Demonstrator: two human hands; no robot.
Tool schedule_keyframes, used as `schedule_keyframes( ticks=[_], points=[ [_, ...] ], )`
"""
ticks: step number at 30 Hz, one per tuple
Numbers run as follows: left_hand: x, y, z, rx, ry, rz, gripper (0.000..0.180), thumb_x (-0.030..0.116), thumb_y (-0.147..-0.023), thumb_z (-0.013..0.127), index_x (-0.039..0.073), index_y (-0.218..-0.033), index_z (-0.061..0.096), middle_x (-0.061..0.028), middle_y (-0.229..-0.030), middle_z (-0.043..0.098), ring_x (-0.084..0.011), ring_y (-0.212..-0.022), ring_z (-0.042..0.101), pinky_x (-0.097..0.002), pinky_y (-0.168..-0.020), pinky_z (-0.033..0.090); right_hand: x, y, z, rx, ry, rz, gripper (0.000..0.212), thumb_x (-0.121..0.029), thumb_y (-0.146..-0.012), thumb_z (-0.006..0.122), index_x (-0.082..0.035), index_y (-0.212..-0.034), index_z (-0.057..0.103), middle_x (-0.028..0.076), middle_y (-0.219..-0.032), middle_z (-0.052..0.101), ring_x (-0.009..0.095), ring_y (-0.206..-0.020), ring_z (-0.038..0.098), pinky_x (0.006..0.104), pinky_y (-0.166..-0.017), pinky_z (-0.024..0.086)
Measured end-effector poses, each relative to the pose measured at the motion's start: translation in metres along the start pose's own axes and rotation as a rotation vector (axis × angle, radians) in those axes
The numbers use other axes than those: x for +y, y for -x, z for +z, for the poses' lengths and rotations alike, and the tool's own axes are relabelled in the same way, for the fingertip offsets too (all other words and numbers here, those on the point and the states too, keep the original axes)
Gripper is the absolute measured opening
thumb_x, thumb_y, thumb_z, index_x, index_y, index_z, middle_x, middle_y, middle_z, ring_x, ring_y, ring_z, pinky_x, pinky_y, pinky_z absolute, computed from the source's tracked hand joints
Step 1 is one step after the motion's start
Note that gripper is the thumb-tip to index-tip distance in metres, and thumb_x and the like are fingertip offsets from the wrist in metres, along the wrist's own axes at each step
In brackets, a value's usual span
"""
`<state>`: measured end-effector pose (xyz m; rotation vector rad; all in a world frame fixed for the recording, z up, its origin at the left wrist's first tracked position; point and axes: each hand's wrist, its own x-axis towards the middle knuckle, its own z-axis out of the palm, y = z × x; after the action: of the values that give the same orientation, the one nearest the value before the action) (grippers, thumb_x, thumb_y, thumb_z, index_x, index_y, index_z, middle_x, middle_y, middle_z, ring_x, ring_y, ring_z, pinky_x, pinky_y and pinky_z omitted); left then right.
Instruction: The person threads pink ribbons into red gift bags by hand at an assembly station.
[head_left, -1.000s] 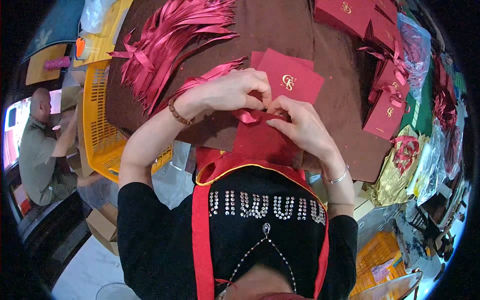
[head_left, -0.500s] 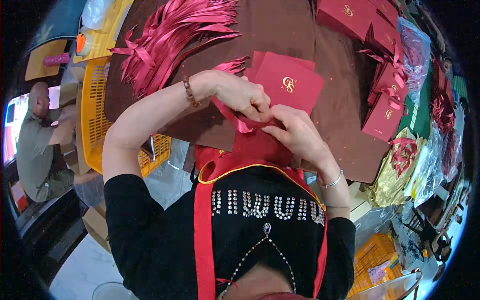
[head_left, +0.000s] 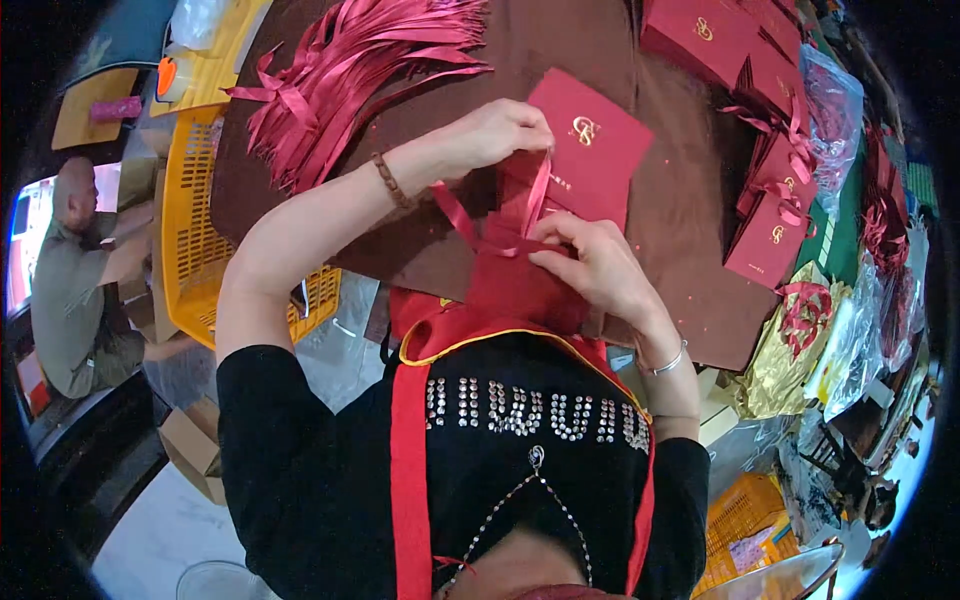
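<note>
A dark red paper bag (head_left: pixel 515 287) lies flat at the near table edge, against my red apron. A shiny red ribbon (head_left: pixel 537 195) runs across its upper edge. My left hand (head_left: pixel 505 130) is raised beyond the bag, its closed fingers pinching one end of the ribbon, which is pulled taut. My right hand (head_left: pixel 590 258) pinches the ribbon with thumb and forefinger at the bag's upper right edge. Another ribbon end (head_left: pixel 455 215) sticks out loose to the left. Just beyond lie flat red bags (head_left: pixel 610 145) with a gold emblem, partly hidden by my hands.
A thick bundle of red ribbons (head_left: pixel 340 85) lies at the far left of the brown tabletop (head_left: pixel 690 290). Bags with tied bows (head_left: pixel 765 225) stand at the right. A yellow crate (head_left: pixel 190 220) is beside the table's left edge. Farther left, another person (head_left: pixel 75 270) sits near cardboard boxes.
My left hand has moved up and away from the right hand, drawing the ribbon taut. My right hand has stayed nearly in place. The flat bags' top one shows more.
</note>
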<state>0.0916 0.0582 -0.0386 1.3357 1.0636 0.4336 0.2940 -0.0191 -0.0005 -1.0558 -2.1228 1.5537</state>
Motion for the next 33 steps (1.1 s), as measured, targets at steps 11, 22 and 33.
schedule_keyframes(
  ticks=[11, 22, 33],
  points=[
    [-0.011, 0.084, -0.007, 0.067, -0.814, 0.339, 0.032, 0.019, -0.079, 0.063, 0.012, -0.109, 0.057, -0.0064, -0.106, 0.055, -0.0252, -0.107, 0.048, -0.0420, -0.087, 0.033, 0.029, 0.025, -0.002, 0.338, 0.506, -0.061, 0.033, -0.017, -0.072, 0.071, -0.009, -0.103, 0.062, 0.010, -0.103, 0.054, 0.028, -0.098, 0.050, 0.0368, -0.084, 0.040],
    [-0.023, 0.145, -0.031, 0.059, -0.911, 0.141, 0.030, 0.002, -0.071, 0.059, 0.010, -0.100, 0.056, -0.0070, -0.085, 0.056, -0.0242, -0.092, 0.052, -0.0390, -0.090, 0.031, 0.032, 0.048, 0.008, 0.402, 0.282, 0.114, 0.034, -0.012, -0.071, 0.071, -0.003, -0.101, 0.058, 0.013, -0.109, 0.051, 0.030, -0.101, 0.052, 0.0345, -0.086, 0.043],
    [-0.054, 0.202, -0.078, 0.364, 0.015, -0.023, 0.015, 0.010, -0.091, 0.052, 0.001, -0.100, 0.060, -0.0028, -0.083, 0.058, -0.0084, -0.077, 0.054, -0.0224, -0.069, 0.044, 0.025, 0.049, -0.009, 0.280, 0.209, 0.230, 0.029, -0.011, -0.077, 0.068, -0.005, -0.104, 0.060, 0.011, -0.107, 0.051, 0.024, -0.098, 0.054, 0.0307, -0.081, 0.045]
  ],
)
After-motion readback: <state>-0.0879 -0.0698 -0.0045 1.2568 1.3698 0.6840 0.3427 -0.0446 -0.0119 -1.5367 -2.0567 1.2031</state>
